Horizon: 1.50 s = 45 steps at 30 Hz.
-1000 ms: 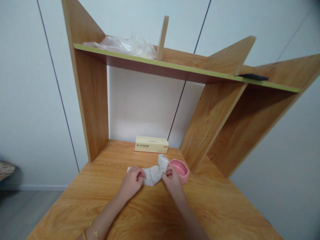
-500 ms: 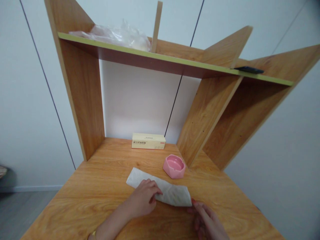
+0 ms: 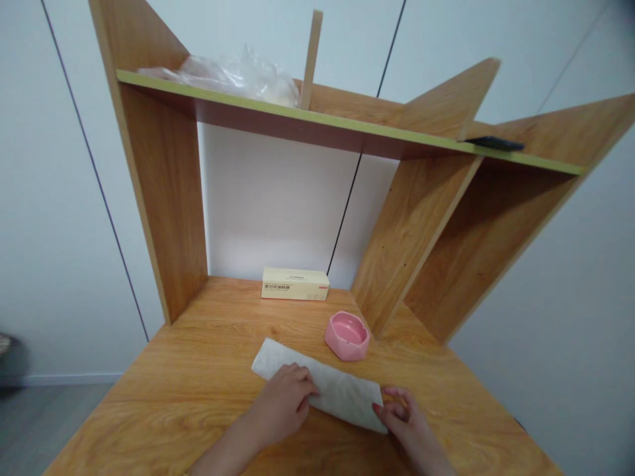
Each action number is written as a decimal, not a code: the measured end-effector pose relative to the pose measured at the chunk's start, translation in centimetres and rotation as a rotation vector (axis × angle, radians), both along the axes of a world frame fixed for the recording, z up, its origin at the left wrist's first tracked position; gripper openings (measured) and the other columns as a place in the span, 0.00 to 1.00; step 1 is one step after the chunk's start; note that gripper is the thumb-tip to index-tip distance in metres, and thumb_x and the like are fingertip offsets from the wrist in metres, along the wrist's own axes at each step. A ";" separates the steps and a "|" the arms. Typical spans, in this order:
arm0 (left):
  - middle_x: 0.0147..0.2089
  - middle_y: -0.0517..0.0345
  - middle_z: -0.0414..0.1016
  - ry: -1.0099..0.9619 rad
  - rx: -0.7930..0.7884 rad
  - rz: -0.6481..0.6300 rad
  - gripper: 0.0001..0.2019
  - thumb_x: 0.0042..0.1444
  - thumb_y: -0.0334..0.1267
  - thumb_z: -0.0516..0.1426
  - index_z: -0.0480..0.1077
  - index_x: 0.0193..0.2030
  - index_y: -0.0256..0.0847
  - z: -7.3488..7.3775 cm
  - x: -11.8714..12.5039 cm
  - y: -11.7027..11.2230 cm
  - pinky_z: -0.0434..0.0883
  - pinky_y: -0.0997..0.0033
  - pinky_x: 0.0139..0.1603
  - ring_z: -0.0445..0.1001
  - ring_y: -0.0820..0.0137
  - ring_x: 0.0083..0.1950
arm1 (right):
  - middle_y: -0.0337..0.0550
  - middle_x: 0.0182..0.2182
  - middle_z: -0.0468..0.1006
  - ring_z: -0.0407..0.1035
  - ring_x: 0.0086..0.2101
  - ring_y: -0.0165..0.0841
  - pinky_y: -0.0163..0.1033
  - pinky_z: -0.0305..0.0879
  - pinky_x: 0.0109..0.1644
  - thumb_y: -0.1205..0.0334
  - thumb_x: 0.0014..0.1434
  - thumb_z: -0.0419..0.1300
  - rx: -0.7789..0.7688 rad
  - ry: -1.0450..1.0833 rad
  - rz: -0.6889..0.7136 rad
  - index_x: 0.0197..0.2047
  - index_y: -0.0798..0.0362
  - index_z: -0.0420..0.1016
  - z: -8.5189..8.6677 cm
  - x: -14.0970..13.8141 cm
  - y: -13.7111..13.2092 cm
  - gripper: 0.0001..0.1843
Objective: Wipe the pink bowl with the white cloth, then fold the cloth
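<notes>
A light grey folded cloth [image 3: 337, 390] lies as a long flat strip, slanting down to the right on the wooden desk. My left hand [image 3: 285, 400] rests over its near edge left of the middle, fingers curled and closed on the fabric. At the cloth's right end is my right hand [image 3: 404, 416], its thumb on top of the corner and its index finger bent round the end edge. What lies under the fingertips is hidden. Just beyond the cloth stands a pink faceted ashtray [image 3: 347, 337], touched by neither hand.
A cream oblong box [image 3: 295, 284] stands at the back of the desk [image 3: 223, 370]. Wooden shelf uprights [image 3: 417, 231] rise behind and to the right. On the upper shelf are a clear plastic bag [image 3: 238, 79] and a flat dark object [image 3: 496, 143].
My right hand has moved up onto the cloth's right end, which now reaches lower and looks wider and flatter. My left hand has stayed almost in place.
</notes>
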<state>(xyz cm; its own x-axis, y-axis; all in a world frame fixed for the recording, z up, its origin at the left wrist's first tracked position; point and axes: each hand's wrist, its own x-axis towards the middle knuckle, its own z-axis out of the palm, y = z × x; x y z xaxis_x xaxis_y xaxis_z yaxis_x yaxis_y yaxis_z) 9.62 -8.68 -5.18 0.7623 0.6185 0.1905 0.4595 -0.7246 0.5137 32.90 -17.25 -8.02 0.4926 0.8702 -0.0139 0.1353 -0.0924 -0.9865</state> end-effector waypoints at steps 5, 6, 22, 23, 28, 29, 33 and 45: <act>0.44 0.56 0.69 0.011 -0.016 -0.079 0.17 0.47 0.27 0.50 0.71 0.42 0.44 0.2 0.0 -0.4 0.60 0.65 0.51 0.63 0.65 0.47 | 0.27 0.15 0.57 0.54 0.17 0.25 0.31 0.49 0.22 0.59 0.41 0.59 0.120 -0.153 0.038 0.32 0.50 0.61 2.1 -0.3 0.8 0.14; 0.44 0.55 0.69 0.006 -0.021 -0.091 0.18 0.46 0.27 0.50 0.71 0.43 0.44 0.3 -0.1 -0.5 0.61 0.66 0.51 0.64 0.65 0.47 | 0.27 0.16 0.58 0.55 0.18 0.26 0.31 0.50 0.22 0.59 0.41 0.58 0.119 -0.200 0.061 0.32 0.50 0.61 2.9 -0.7 1.2 0.13; 0.18 0.63 0.63 -0.997 -0.151 0.647 0.07 0.44 0.31 0.46 0.61 0.19 0.41 1.8 -4.2 4.5 0.62 0.75 0.27 0.63 0.72 0.23 | 0.36 0.26 0.68 0.63 0.28 0.30 0.33 0.49 0.28 0.71 0.44 0.51 -0.053 -0.815 0.336 0.34 0.50 0.60 7.8 -16.2 11.3 0.12; 0.18 0.64 0.63 -1.034 -0.163 0.672 0.07 0.44 0.32 0.47 0.61 0.19 0.41 1.9 -4.4 4.7 0.62 0.75 0.26 0.63 0.72 0.23 | 0.38 0.28 0.70 0.64 0.28 0.31 0.33 0.49 0.29 0.72 0.45 0.52 -0.072 -0.843 0.354 0.35 0.51 0.60 7.3 -16.9 11.5 0.12; 0.18 0.64 0.62 -1.034 -0.184 0.676 0.07 0.44 0.33 0.47 0.60 0.19 0.41 1.9 -4.4 4.8 0.61 0.75 0.26 0.63 0.72 0.22 | 0.43 0.32 0.73 0.67 0.32 0.34 0.34 0.53 0.31 0.68 0.47 0.54 -0.076 -0.836 0.478 0.39 0.53 0.63 5.4 -18.4 11.5 0.13; 0.18 0.64 0.62 -1.026 -0.186 0.670 0.07 0.44 0.33 0.47 0.60 0.19 0.41 1.8 -4.4 4.8 0.61 0.75 0.26 0.63 0.72 0.23 | 0.44 0.32 0.73 0.67 0.33 0.34 0.34 0.55 0.32 0.67 0.48 0.54 -0.048 -0.814 0.482 0.39 0.53 0.64 5.4 -18.3 11.3 0.13; 0.19 0.63 0.64 -0.953 -0.171 0.634 0.07 0.44 0.32 0.47 0.62 0.20 0.41 1.4 -4.3 4.7 0.62 0.74 0.28 0.64 0.71 0.25 | 0.43 0.34 0.74 0.67 0.36 0.33 0.36 0.58 0.40 0.71 0.50 0.50 0.091 -0.753 0.392 0.40 0.53 0.68 6.2 -15.5 10.5 0.14; 0.30 0.57 0.68 -0.201 0.072 0.457 0.10 0.44 0.24 0.48 0.67 0.27 0.41 0.3 -3.2 4.4 0.62 0.66 0.41 0.66 0.66 0.37 | 0.45 0.34 0.73 0.66 0.38 0.37 0.40 0.58 0.44 0.65 0.52 0.52 -0.081 -0.965 0.319 0.43 0.50 0.73 2.8 -10.3 6.2 0.15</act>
